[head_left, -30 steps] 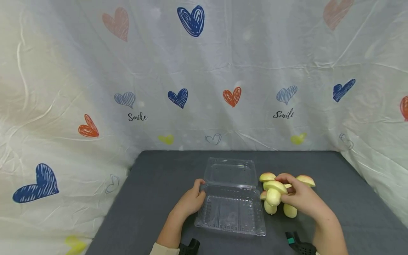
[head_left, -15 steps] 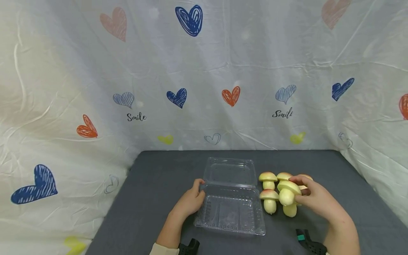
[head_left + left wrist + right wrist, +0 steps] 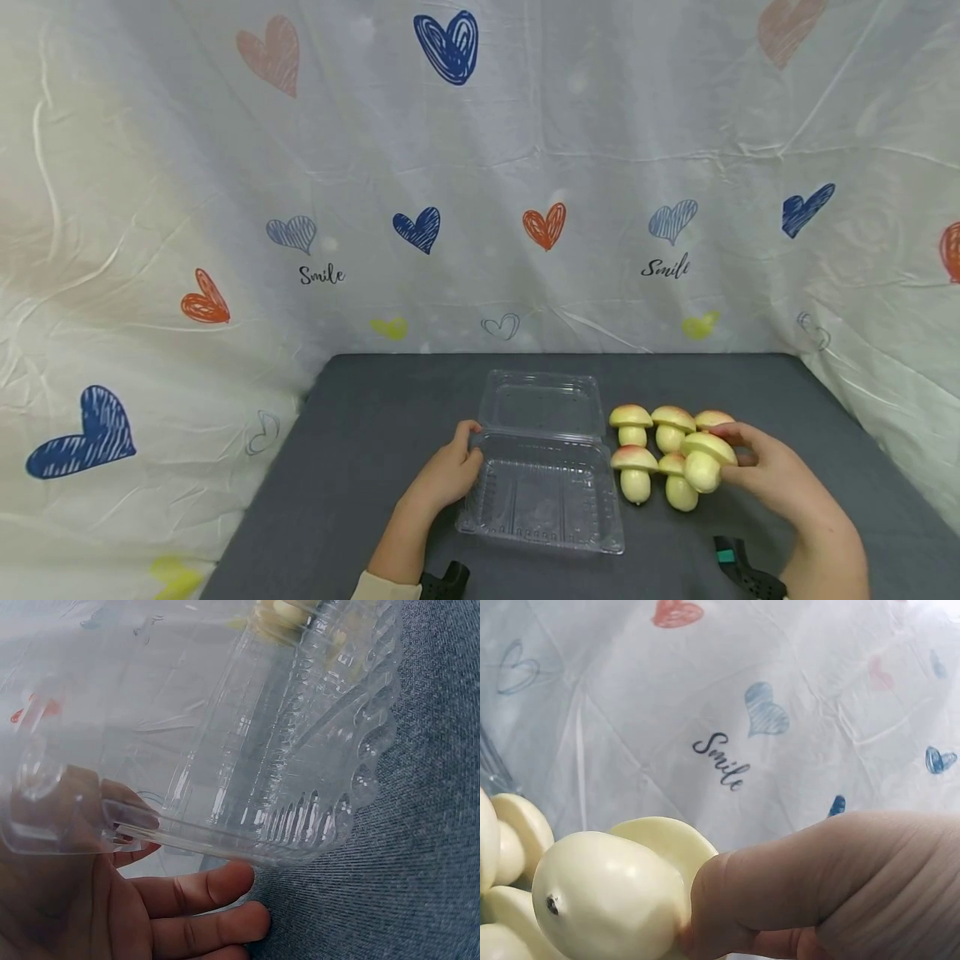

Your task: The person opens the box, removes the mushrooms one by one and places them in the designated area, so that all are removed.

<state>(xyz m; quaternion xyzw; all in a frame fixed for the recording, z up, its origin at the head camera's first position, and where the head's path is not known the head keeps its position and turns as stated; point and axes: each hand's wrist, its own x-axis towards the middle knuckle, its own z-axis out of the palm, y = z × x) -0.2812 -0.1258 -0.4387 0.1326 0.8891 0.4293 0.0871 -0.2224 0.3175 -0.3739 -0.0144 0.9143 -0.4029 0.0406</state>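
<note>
My right hand (image 3: 772, 471) pinches a toy mushroom (image 3: 703, 472) by its cap, thumb on the near side and fingers behind. The pale rounded stem (image 3: 604, 892) faces the camera in the right wrist view. Several more toy mushrooms with red-tinged yellow caps lie in two rows, among them a front-left mushroom (image 3: 635, 483) and a partly covered mushroom (image 3: 681, 492). To their left a clear plastic clamshell box (image 3: 540, 543) lies with its lid (image 3: 538, 392) folded back. At its left side my left hand (image 3: 444, 477) grips the rim between thumb and fingers.
A dark grey cloth covers the table (image 3: 360, 467). Behind and on both sides hangs a pale curtain (image 3: 480, 292) printed with hearts. Black wrist straps (image 3: 750, 575) show below the hands.
The right hand has carried the mushroom rightward across the front of the group, uncovering the mushrooms at left and middle. The left hand and the box have stayed put.
</note>
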